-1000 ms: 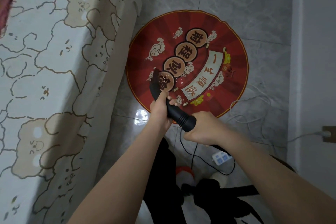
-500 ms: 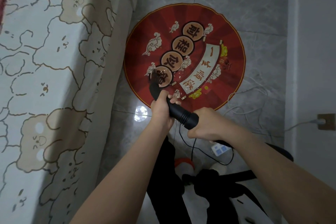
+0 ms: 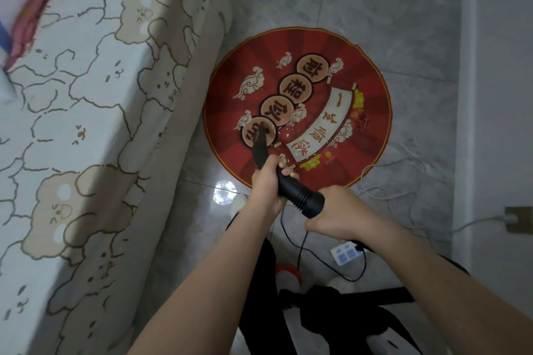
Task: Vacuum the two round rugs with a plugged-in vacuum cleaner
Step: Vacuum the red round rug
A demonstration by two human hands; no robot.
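- The left hand grips the black handheld vacuum cleaner near its nozzle; the right hand holds the ribbed rear body, fingers wrapped round it.
- The vacuum's long axis runs forward-left; its nozzle tip rests on the round red printed rug, just ahead of the left hand.
- The second rug is not visible; the black cord's plug connection is unclear.

Both arms reach forward, left hand and right hand gripping.
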